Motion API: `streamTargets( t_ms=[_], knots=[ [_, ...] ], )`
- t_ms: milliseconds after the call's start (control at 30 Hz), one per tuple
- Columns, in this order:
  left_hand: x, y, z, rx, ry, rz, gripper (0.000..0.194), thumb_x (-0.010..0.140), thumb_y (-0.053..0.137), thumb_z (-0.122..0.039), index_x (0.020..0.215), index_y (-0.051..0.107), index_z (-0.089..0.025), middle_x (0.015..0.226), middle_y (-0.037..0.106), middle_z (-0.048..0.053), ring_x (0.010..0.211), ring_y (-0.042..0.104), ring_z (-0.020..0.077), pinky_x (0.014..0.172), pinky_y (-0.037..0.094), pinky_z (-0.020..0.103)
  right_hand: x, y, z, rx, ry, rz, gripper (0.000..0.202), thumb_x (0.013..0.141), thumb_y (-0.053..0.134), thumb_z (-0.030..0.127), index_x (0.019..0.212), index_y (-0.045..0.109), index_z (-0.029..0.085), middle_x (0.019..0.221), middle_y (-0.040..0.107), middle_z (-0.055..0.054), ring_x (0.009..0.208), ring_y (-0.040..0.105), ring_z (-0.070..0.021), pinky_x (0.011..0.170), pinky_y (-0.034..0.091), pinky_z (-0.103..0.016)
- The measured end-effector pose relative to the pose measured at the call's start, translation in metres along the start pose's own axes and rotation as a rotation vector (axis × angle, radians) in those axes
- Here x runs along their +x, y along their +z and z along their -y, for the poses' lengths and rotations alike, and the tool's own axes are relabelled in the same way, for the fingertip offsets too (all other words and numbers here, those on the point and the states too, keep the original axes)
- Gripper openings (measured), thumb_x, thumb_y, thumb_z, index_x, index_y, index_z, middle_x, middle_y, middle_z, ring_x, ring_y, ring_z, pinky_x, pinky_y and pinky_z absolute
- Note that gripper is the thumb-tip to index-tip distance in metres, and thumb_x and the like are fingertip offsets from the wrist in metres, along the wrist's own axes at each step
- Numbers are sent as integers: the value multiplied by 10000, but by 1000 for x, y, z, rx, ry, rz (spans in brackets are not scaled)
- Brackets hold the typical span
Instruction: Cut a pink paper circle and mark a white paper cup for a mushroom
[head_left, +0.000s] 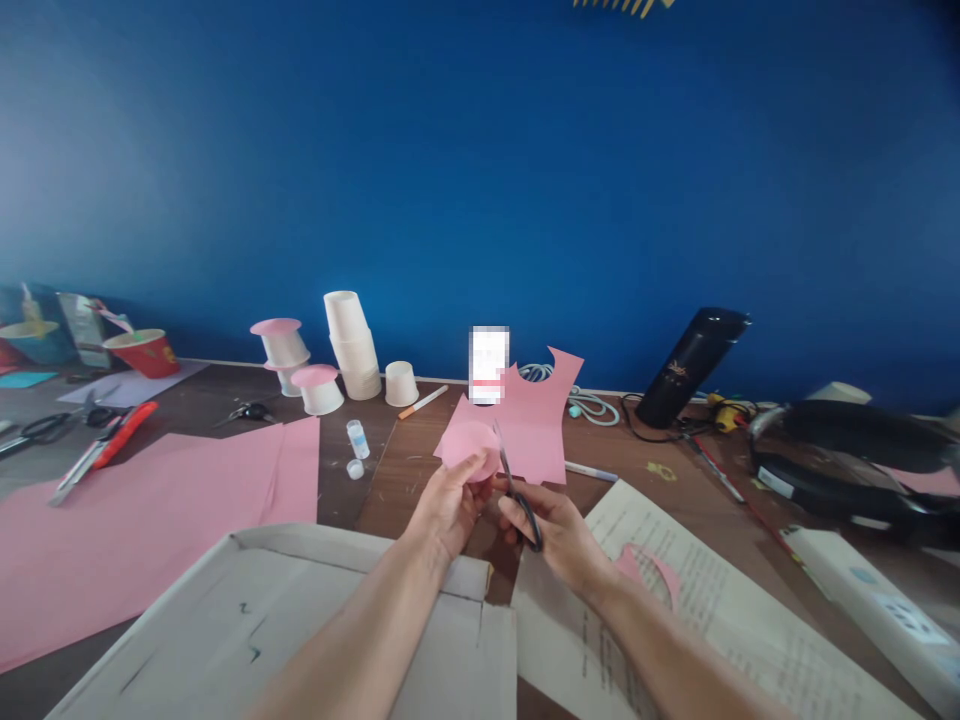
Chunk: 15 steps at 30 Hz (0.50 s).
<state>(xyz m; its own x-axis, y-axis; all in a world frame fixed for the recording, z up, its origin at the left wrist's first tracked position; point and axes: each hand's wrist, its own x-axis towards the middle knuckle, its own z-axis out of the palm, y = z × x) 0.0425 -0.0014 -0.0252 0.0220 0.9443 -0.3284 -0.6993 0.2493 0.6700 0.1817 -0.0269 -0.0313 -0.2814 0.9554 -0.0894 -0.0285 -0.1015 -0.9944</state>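
Between thumb and fingers, my left hand [448,503] grips a round pink paper disc [466,445], held up above the desk. My right hand [553,525] is closed on the handles of black-handled scissors [504,455], whose blades point up along the disc's right edge. Whether the blades touch the paper I cannot tell. Behind the hands lies a larger pink sheet [536,430] with curved pieces cut out of it. A curved pink offcut [664,575] rests on a printed page to the right of my right wrist.
Left of the hands stand stacked white paper cups [356,360], a pink-topped cup [322,395], a glue stick [358,440] and a red box cutter [112,445]. A white box [300,560] sits in front. A black bottle [686,370], power strip [877,600] and printed page [720,600] lie right.
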Motion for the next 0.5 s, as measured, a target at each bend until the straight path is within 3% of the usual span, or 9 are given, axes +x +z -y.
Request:
streamTargets(
  t_ms=[500],
  knots=[
    [3, -5, 3, -7, 23, 70, 280, 660, 745, -226, 882, 622, -109, 806, 680, 84, 676, 631, 150, 629, 499, 254, 2, -2, -4, -65, -49, -13, 490, 747, 685, 460, 1128, 659, 154, 620, 553, 13, 552, 472, -101, 540, 341, -250]
  ],
)
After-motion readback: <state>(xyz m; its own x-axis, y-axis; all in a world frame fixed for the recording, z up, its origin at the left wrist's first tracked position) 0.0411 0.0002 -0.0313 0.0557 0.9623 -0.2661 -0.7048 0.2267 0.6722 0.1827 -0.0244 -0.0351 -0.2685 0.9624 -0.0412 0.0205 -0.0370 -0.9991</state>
